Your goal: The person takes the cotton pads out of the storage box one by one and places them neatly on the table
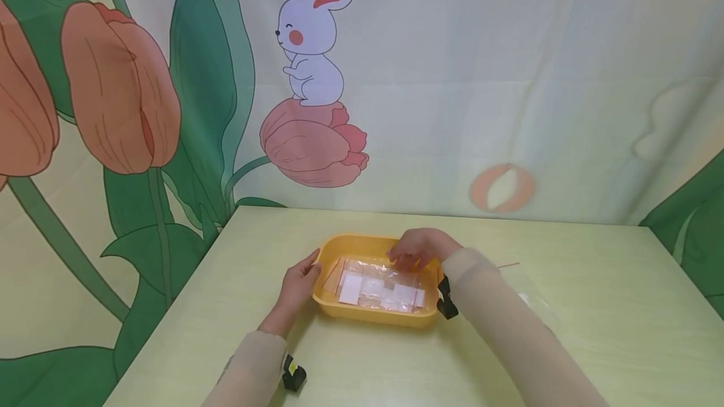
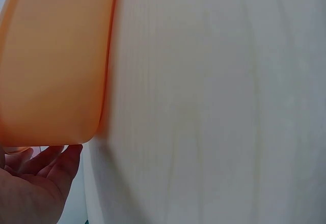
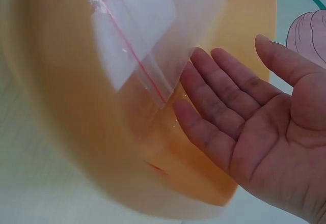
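Note:
A yellow-orange plastic tray sits on the table, with clear zip bags lying inside. The bags have red seal lines and white rectangular pieces in them. My left hand is at the tray's left end, its fingertips against the outer wall; the left wrist view shows the fingers touching the tray's corner. Over the tray's right part reaches my right hand. In the right wrist view its palm faces the camera and its fingers are slightly bent beside the edge of a zip bag, gripping nothing.
Another clear bag with a red line lies on the table right of the tray, partly behind my right sleeve. Behind the table's far edge hangs a printed cloth with a rabbit and tulips.

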`<state>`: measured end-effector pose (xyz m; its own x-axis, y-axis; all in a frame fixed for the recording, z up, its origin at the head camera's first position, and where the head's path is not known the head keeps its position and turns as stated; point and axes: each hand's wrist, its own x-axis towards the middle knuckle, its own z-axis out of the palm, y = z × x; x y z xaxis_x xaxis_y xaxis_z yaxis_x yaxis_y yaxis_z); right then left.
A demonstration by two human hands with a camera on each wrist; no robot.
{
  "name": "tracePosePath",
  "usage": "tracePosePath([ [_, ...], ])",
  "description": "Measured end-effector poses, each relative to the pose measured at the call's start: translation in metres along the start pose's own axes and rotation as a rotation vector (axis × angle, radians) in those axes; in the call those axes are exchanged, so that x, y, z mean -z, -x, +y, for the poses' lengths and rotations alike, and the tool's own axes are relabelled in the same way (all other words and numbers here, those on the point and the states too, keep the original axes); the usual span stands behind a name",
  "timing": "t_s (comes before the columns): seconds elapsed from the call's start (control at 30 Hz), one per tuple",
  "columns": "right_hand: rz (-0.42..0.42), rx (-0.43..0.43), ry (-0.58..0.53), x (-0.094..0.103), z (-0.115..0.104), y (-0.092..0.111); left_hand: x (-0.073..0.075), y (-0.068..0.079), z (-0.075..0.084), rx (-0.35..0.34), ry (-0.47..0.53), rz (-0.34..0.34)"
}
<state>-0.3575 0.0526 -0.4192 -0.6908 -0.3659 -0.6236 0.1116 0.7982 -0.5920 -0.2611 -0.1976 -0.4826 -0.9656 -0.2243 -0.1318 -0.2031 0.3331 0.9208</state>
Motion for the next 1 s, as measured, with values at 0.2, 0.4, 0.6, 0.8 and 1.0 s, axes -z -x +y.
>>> tracePosePath([
  [0.2, 0.004, 0.001, 0.005, -0.0032, 0.0016, 0.0000, -0.0002, -0.0002, -0.0024, -0.007, 0.011, -0.007],
  [0.4, -0.013, 0.002, -0.002, -0.0045, 0.0030, -0.0014, -0.0003, -0.0010, -0.0035, -0.011, 0.012, -0.012],
  [0.6, -0.036, 0.027, 0.019, -0.0052, 0.0032, -0.0017, 0.0009, 0.0003, -0.0025, -0.022, 0.006, -0.014],
  [0.8, -0.047, 0.066, 0.085, -0.0065, 0.0036, -0.0046, 0.0016, 0.0007, -0.0027, -0.021, 0.003, -0.011],
  [1.0, -0.022, 0.100, 0.158, -0.0076, 0.0012, -0.0054, 0.0016, -0.0004, -0.0019, -0.015, 0.011, -0.013],
])
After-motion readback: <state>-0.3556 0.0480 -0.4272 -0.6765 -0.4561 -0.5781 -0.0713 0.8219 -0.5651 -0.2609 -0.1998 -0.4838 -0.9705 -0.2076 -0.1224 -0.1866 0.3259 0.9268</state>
